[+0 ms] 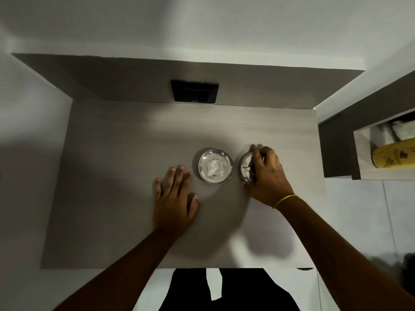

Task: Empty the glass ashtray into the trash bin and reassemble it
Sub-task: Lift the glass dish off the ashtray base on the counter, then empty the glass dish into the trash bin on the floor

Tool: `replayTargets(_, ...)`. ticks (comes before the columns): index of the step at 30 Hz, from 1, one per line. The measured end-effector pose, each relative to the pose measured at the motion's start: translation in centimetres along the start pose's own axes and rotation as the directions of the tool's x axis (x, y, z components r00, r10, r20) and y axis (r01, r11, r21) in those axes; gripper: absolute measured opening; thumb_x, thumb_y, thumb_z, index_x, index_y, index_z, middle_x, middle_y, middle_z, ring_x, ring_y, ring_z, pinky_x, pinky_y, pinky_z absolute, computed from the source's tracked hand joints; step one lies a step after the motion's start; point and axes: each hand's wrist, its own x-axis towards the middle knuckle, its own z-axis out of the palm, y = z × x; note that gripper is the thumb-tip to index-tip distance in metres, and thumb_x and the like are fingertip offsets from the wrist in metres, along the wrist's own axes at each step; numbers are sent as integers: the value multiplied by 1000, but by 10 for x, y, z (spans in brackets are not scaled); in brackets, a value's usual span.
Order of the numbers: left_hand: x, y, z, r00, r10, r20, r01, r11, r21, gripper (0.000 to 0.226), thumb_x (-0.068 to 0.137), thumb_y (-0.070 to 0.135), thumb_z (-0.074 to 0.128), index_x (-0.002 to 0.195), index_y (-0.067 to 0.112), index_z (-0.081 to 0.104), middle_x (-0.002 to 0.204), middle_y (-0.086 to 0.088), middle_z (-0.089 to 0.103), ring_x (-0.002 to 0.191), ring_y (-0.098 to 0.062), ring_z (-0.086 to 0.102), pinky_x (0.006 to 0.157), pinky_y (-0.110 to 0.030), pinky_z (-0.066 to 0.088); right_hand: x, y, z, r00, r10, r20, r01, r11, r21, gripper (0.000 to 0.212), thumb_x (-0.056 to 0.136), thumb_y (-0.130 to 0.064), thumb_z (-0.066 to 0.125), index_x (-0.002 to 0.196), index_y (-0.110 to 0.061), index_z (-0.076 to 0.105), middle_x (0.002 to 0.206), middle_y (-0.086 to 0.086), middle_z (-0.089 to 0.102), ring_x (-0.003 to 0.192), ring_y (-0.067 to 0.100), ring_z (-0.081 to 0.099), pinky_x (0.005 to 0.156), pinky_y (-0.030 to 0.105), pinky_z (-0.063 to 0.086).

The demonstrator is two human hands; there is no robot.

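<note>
The round glass ashtray bowl (215, 166) stands on the pale table (125, 153), with a small white crumpled lump in its middle. Right beside it lies the ashtray's round lid part (245, 167), mostly covered by my right hand (266, 173), whose fingers curl over its rim and grip it. My left hand (174, 198) lies flat on the table just left of the bowl, fingers spread, holding nothing. No trash bin is in sight.
A black wall socket plate (194, 90) sits on the back wall above the table. To the right is a shelf niche (336, 149) holding a yellow tin (393, 156). The table's near edge runs just in front of my body.
</note>
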Motion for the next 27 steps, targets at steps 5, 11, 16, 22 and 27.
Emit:
replayTargets(5, 0, 0, -1, 1000, 2, -3, -2, 1000, -17, 67, 97, 41, 52, 158, 18, 38, 172, -9, 30, 162, -27, 15, 125, -62, 19, -4, 6, 11, 999, -36, -23, 35, 999, -27, 114, 76, -52, 80, 164, 0, 28, 158, 24, 37, 149, 41, 38, 122, 50, 40)
replayTargets(11, -5, 4, -8, 996, 80, -51, -86, 989, -124, 64, 96, 37, 60, 154, 13, 46, 168, -9, 38, 160, -26, 24, 124, -66, 20, 0, -18, 5, 982, -34, -187, 46, 997, 62, 84, 88, -52, 65, 158, -14, 41, 151, 15, 49, 137, 34, 50, 110, 52, 47)
replayTargets(16, -27, 47, -13, 924, 372, 89, -348, 915, -203, 63, 99, 45, 51, 156, 18, 42, 170, -6, 35, 162, -20, 15, 126, -65, 15, 34, -61, 5, 995, -98, -31, 101, 991, 93, 57, 83, -17, 73, 138, -10, 58, 120, 17, 68, 102, 44, 71, 81, 44, 56)
replayTargets(22, -13, 104, 5, 729, 670, 141, -608, 728, -317, 59, 100, 35, 55, 153, 12, 44, 168, -10, 39, 161, -27, 21, 130, -58, 14, 60, -63, -7, 990, -120, 74, 116, 991, 61, 60, 78, -8, 72, 137, -14, 62, 125, 18, 69, 112, 44, 68, 92, 44, 55)
replayTargets(27, 13, 102, 16, 596, 754, 275, -705, 656, -270, 61, 102, 36, 48, 157, 11, 38, 171, -9, 33, 162, -26, 17, 128, -58, 17, 30, -19, -38, 999, 20, 45, -38, 894, 446, 33, 85, -12, 65, 116, -21, 72, 105, 8, 78, 94, 31, 72, 89, 37, 59)
